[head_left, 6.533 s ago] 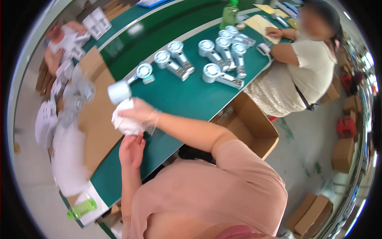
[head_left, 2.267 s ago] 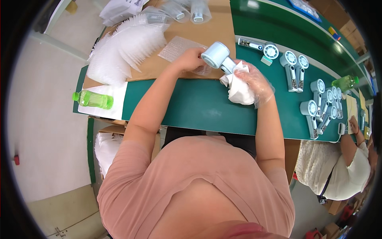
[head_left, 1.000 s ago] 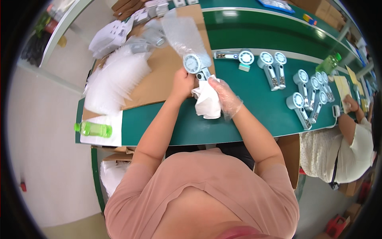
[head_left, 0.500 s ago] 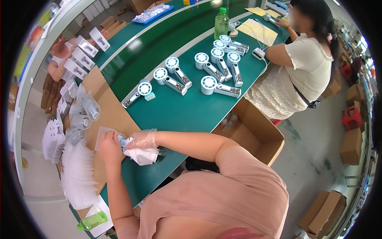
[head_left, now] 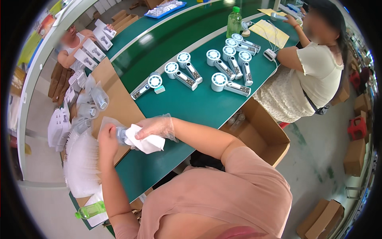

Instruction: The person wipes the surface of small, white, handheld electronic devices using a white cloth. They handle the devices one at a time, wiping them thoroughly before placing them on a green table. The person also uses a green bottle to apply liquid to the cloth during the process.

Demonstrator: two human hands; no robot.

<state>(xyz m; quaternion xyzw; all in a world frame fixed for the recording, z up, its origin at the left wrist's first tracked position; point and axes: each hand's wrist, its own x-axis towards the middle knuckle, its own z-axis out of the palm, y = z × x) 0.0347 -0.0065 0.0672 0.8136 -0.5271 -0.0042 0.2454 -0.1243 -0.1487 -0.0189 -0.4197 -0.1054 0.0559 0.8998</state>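
Observation:
My left hand (head_left: 107, 137) is closed round one end of a small blue-grey device (head_left: 121, 135), likely a handheld fan. Most of it is hidden by my fingers and a white cloth, and a clear plastic bag (head_left: 108, 120) shows behind that hand. My right hand (head_left: 157, 126), in a thin clear plastic glove, pinches the white cloth (head_left: 148, 142) against the device's other end. Beyond my hands, several handheld fans (head_left: 172, 70) with round pale heads and silver handles lie on the green table (head_left: 163, 109). One fan (head_left: 155, 81) has a small teal-and-white block beside it.
Bagged fans (head_left: 98, 98) and a stack of clear plastic bags (head_left: 81, 167) lie on cardboard at left. An open carton (head_left: 262, 133) stands beside the table. A co-worker (head_left: 314, 59) sits at right; another person (head_left: 73, 49) handles white boxes (head_left: 95, 47). A green bottle (head_left: 234, 23) stands farther back.
The view has shifted, so the table's things appear farther right. My right hand has moved up and right relative to my left, with the white cloth; more of the device's blue-grey end shows.

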